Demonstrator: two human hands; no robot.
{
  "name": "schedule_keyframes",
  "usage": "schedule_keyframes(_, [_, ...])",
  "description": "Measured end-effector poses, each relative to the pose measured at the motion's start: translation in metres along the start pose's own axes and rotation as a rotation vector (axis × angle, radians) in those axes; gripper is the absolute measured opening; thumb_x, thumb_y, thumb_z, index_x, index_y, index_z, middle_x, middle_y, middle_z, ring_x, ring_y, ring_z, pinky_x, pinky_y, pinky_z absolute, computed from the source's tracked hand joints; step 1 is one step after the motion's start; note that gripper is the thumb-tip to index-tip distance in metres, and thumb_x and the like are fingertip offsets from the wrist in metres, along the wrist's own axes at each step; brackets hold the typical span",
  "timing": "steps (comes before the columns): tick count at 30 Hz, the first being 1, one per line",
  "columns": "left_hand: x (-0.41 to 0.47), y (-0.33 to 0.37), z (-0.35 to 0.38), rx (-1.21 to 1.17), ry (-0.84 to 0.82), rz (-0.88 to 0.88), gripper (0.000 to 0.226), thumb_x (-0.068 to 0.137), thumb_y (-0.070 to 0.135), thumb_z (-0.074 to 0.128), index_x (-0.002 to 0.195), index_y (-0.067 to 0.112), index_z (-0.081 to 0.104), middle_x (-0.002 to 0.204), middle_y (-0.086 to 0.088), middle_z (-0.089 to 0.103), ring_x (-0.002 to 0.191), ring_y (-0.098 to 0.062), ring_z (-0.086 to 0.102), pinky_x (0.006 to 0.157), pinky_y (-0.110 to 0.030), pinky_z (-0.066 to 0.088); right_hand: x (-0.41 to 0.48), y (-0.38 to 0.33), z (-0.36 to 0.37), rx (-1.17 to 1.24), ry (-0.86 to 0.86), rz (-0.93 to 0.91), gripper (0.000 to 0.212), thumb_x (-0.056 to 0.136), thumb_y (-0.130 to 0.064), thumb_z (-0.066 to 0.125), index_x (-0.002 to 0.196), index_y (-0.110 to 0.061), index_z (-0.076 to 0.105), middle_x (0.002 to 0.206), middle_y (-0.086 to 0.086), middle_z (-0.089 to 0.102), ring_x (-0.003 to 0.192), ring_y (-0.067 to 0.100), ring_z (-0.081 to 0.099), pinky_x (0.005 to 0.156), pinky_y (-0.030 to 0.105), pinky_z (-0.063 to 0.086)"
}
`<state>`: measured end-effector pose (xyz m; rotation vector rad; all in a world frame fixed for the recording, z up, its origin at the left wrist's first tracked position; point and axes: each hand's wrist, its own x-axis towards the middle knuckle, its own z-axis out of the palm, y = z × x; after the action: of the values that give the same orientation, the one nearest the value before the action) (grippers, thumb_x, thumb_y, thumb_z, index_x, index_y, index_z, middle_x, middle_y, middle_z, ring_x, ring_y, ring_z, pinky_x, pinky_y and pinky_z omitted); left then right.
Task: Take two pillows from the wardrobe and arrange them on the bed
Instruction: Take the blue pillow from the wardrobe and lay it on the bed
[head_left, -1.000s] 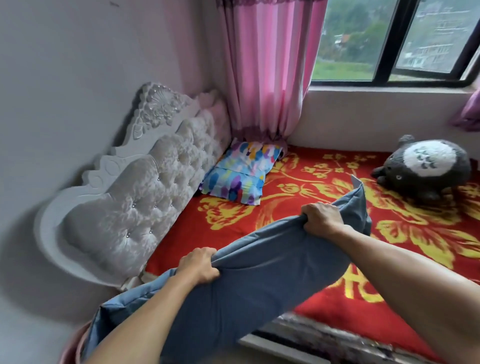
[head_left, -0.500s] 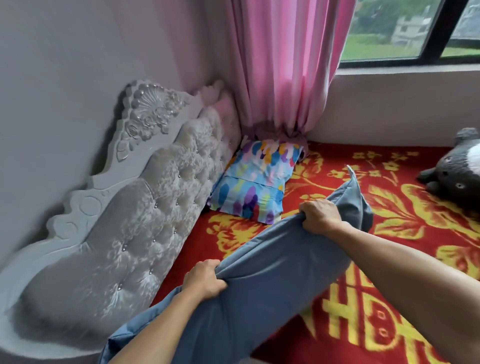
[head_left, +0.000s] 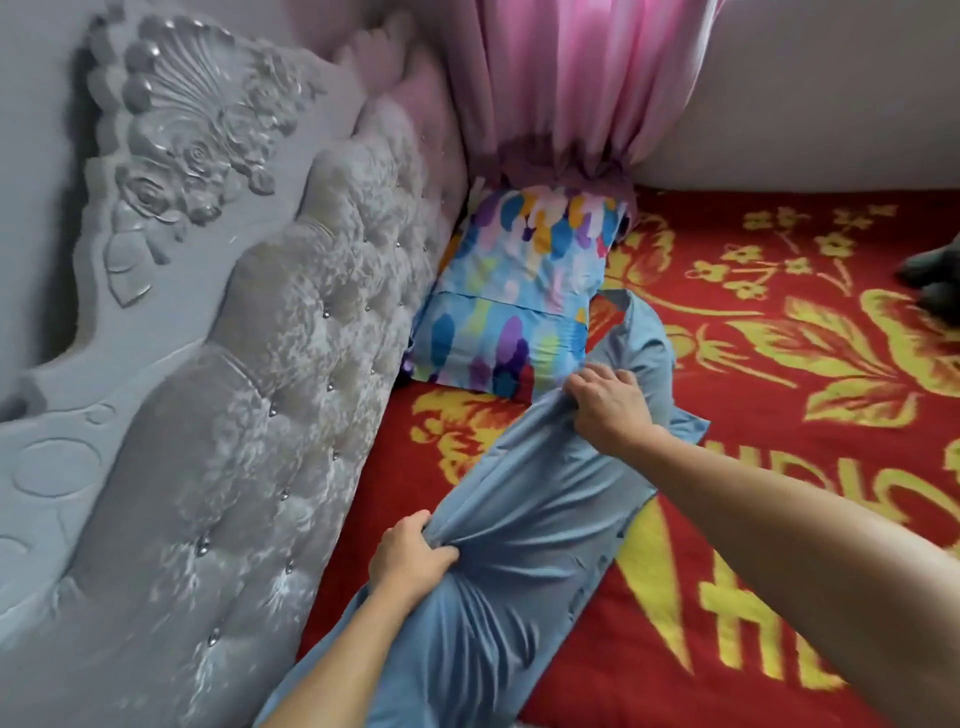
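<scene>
A blue-grey pillow (head_left: 524, 525) lies lengthwise on the red and yellow bed cover (head_left: 779, 395), close to the headboard. My left hand (head_left: 408, 558) is shut on a bunched fold at its near part. My right hand (head_left: 608, 402) grips the fabric nearer its far end. A second pillow (head_left: 511, 291), in a multicoloured blue, purple and yellow case, rests flat against the headboard in the far corner, under the curtain. The blue-grey pillow's far tip lies right beside the colourful pillow's right edge.
A grey tufted headboard (head_left: 234, 389) with carved trim runs along the left. A pink curtain (head_left: 566, 83) hangs down onto the far corner. A dark plush toy's edge (head_left: 930, 270) shows at the right, on the cover.
I have leaned in over the bed. Both hands have carried the blue-grey pillow forward and down, from held above the bed edge to lying on the cover beside the colourful pillow.
</scene>
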<state>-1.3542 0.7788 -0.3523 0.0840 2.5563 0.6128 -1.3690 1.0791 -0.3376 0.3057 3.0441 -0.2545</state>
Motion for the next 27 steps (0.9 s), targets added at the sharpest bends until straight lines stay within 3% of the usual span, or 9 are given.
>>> schedule_keyframes(3, [0.047,-0.021,-0.011,-0.061,-0.012,-0.031,0.023,0.063,0.03,0.068,0.069,0.016,0.051,0.075,-0.003,0.066,0.079,-0.031,0.062,0.071,-0.041,0.053,0.005,-0.019,0.032,0.093,0.004,0.081,0.064,0.078,-0.017,0.06,0.139,-0.023,0.039,0.153,0.006,0.029,0.144,0.025,0.02,0.103,0.046,0.034])
schedule_keyframes(5, [0.079,-0.04,-0.016,-0.117,-0.036,-0.073,0.023,0.067,0.028,0.07,0.079,0.017,0.054,0.084,-0.008,0.067,0.084,-0.033,0.063,0.079,-0.045,0.053,0.001,-0.027,0.061,0.157,-0.042,0.186,0.072,0.078,-0.021,0.061,0.143,-0.025,0.032,0.156,0.009,0.023,0.144,0.027,0.02,0.103,0.048,0.036])
schedule_keyframes(9, [0.139,-0.075,-0.012,-0.239,-0.058,-0.097,0.026,0.075,0.025,0.07,0.093,0.015,0.053,0.086,-0.005,0.063,0.085,-0.032,0.063,0.074,-0.039,0.049,-0.024,-0.03,0.145,0.354,-0.182,0.592,0.066,0.083,-0.028,0.062,0.142,-0.021,0.034,0.143,0.014,0.04,0.128,0.034,0.042,0.099,0.045,0.042])
schedule_keyframes(12, [0.174,-0.101,-0.003,-0.315,-0.047,-0.102,0.026,0.081,0.025,0.069,0.097,0.014,0.051,0.089,-0.006,0.06,0.085,-0.031,0.061,0.063,-0.034,0.042,-0.049,-0.032,0.21,0.689,-0.264,1.014,0.072,0.08,-0.03,0.071,0.14,-0.007,0.036,0.138,0.022,0.049,0.126,0.037,0.048,0.105,0.045,0.04])
schedule_keyframes(15, [0.201,-0.12,0.008,-0.361,-0.061,-0.116,0.043,0.08,0.041,0.07,0.11,0.017,0.051,0.101,-0.001,0.058,0.088,-0.021,0.056,0.075,-0.033,0.04,-0.068,-0.042,0.263,1.071,-0.245,1.331,0.094,0.07,-0.046,0.08,0.14,0.0,0.037,0.144,0.017,0.046,0.132,0.033,0.044,0.11,0.045,0.036])
schedule_keyframes(18, [0.222,-0.133,0.018,-0.357,-0.053,-0.11,0.058,0.073,0.052,0.073,0.116,0.019,0.054,0.105,0.003,0.059,0.092,-0.018,0.057,0.082,-0.032,0.042,-0.065,-0.066,0.296,1.399,-0.267,1.568,0.108,0.055,-0.07,0.075,0.139,-0.012,0.042,0.142,0.005,0.048,0.129,0.031,0.047,0.103,0.045,0.039])
schedule_keyframes(20, [0.229,-0.136,0.018,-0.342,-0.05,-0.124,0.058,0.066,0.059,0.074,0.11,0.022,0.061,0.099,0.007,0.064,0.088,-0.015,0.061,0.078,-0.029,0.045,-0.055,-0.079,0.306,1.5,-0.155,1.636,0.113,0.047,-0.076,0.073,0.137,-0.012,0.047,0.138,0.005,0.053,0.123,0.028,0.052,0.106,0.044,0.04])
schedule_keyframes(24, [0.221,-0.131,0.007,-0.399,0.049,-0.077,0.038,0.062,0.061,0.076,0.076,0.026,0.065,0.073,0.018,0.065,0.066,0.004,0.06,0.059,-0.021,0.043,-0.049,-0.086,0.289,1.282,0.259,1.634,0.103,0.055,-0.07,0.075,0.133,-0.007,0.05,0.133,0.011,0.058,0.12,0.028,0.056,0.101,0.037,0.044])
schedule_keyframes(27, [0.203,-0.127,0.005,-0.45,0.11,-0.088,0.045,0.061,0.067,0.071,0.073,0.025,0.066,0.066,0.016,0.065,0.06,0.004,0.06,0.057,-0.021,0.042,-0.049,-0.083,0.254,1.232,0.456,1.538,0.1,0.048,-0.074,0.073,0.127,-0.014,0.056,0.126,0.005,0.064,0.116,0.023,0.059,0.098,0.036,0.046])
